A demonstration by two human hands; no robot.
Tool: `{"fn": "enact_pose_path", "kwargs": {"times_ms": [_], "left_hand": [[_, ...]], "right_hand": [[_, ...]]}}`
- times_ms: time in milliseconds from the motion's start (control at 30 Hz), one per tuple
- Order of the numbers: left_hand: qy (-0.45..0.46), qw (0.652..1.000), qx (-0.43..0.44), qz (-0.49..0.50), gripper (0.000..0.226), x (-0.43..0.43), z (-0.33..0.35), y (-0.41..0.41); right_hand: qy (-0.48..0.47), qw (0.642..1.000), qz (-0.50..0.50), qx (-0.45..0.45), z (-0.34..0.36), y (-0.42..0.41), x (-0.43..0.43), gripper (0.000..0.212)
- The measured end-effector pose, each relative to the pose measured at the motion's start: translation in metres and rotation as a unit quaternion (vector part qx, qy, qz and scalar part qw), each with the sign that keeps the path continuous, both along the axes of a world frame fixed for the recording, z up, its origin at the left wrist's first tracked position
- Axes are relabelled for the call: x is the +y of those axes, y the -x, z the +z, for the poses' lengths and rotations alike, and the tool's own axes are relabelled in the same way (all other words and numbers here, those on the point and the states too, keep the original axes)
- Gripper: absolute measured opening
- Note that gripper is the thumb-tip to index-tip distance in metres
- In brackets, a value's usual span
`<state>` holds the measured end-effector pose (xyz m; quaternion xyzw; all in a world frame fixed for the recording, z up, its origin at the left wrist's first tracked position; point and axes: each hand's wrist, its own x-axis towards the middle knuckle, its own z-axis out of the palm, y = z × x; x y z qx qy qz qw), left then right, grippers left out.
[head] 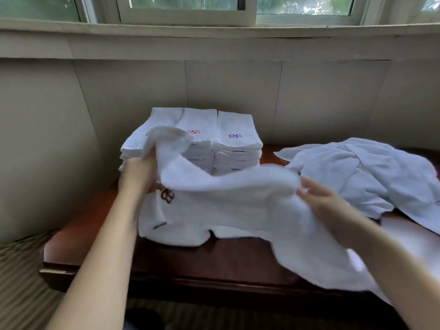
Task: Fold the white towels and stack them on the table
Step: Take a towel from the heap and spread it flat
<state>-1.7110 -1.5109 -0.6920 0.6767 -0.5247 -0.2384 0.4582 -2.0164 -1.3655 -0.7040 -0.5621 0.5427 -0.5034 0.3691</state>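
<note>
I count three stacks of folded towels [235, 141] side by side at the back of the table [202, 265], against the wall. The middle one shows a red embroidered mark on top and the right one a purple mark. One white towel [228, 198] is in hand, and one loose heap of unfolded towels [369, 172] lies at the right end of the table (how many are in it I cannot tell). That makes two hands, one table and one window [185, 5] above.

The left hand [139, 173] is raised in front of the left stack, its fingers curled into the towel's upper left corner and gripping it. The right hand [319, 198] reaches forward lower down, its fingers closed over the towel's right edge, though blur hides the exact pinch. The towel spans between both hands. Its lower part, with a brown embroidered mark [167, 195] and a small black label [160, 226], rests on the table just in front of the stacks.
</note>
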Motion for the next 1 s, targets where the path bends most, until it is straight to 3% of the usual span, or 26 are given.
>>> {"fn": "enact_pose_path", "kwargs": {"times_ms": [33, 67, 133, 200, 300, 367, 400, 467, 500, 533, 600, 667, 767, 867, 933, 1000], "left_hand": [[-0.020, 0.999, 0.038, -0.005, 0.045, -0.001, 0.005, -0.001], [-0.045, 0.995, 0.094, 0.001, 0.046, 0.000, 0.008, 0.000], [-0.062, 0.988, 0.142, -0.002, 0.043, 0.003, 0.008, -0.001], [-0.049, 0.979, 0.196, -0.025, 0.040, 0.006, 0.003, -0.003], [-0.095, 0.950, 0.279, -0.106, 0.061, 0.008, -0.003, -0.008], [-0.116, 0.962, 0.213, -0.129, 0.076, 0.005, -0.007, -0.002], [-0.114, 0.969, 0.167, -0.138, 0.073, 0.005, -0.008, 0.006], [-0.115, 0.975, 0.025, -0.187, 0.038, 0.007, -0.014, 0.022], [-0.143, 0.962, -0.054, -0.226, 0.022, 0.010, -0.018, 0.032], [-0.191, 0.933, -0.134, -0.274, 0.023, 0.013, -0.025, 0.041], [-0.285, 0.841, -0.313, -0.336, 0.044, 0.018, -0.044, 0.056], [-0.280, 0.800, -0.429, -0.313, 0.062, 0.020, -0.063, 0.065], [-0.284, 0.806, -0.448, -0.261, 0.069, 0.021, -0.084, 0.065], [-0.298, 0.823, -0.427, -0.226, 0.070, 0.016, -0.098, 0.058], [-0.298, 0.819, -0.439, -0.218, 0.069, 0.013, -0.103, 0.056], [-0.298, 0.814, -0.450, -0.214, 0.067, 0.012, -0.104, 0.054]], "right_hand": [[-0.025, 0.998, 0.013, -0.051, 0.012, 0.012, -0.009, 0.051], [-0.063, 0.996, 0.034, -0.057, 0.023, 0.023, -0.019, 0.050], [-0.121, 0.991, 0.055, -0.018, 0.038, 0.032, -0.045, 0.023], [-0.125, 0.984, -0.073, 0.104, 0.039, 0.040, -0.081, 0.007], [-0.051, 0.889, -0.299, 0.343, 0.024, 0.042, -0.115, 0.015], [-0.002, 0.872, -0.290, 0.394, 0.010, 0.026, -0.114, 0.014], [0.023, 0.868, -0.257, 0.423, 0.002, 0.013, -0.107, 0.013], [0.063, 0.846, -0.158, 0.505, -0.024, -0.015, -0.089, 0.012], [0.069, 0.834, -0.105, 0.538, -0.038, -0.029, -0.075, 0.015], [0.053, 0.823, -0.054, 0.563, -0.055, -0.042, -0.060, 0.021], [0.043, 0.785, 0.006, 0.618, -0.081, -0.059, -0.034, 0.029], [0.060, 0.749, -0.010, 0.660, -0.087, -0.064, -0.022, 0.018], [-0.058, 0.745, -0.014, 0.664, -0.081, -0.052, -0.019, 0.044], [-0.144, 0.678, -0.022, 0.721, -0.079, -0.018, -0.015, 0.075], [-0.180, 0.647, -0.050, 0.740, -0.073, 0.008, -0.007, 0.082], [-0.199, 0.651, -0.105, 0.725, -0.060, 0.035, -0.001, 0.076]]}}
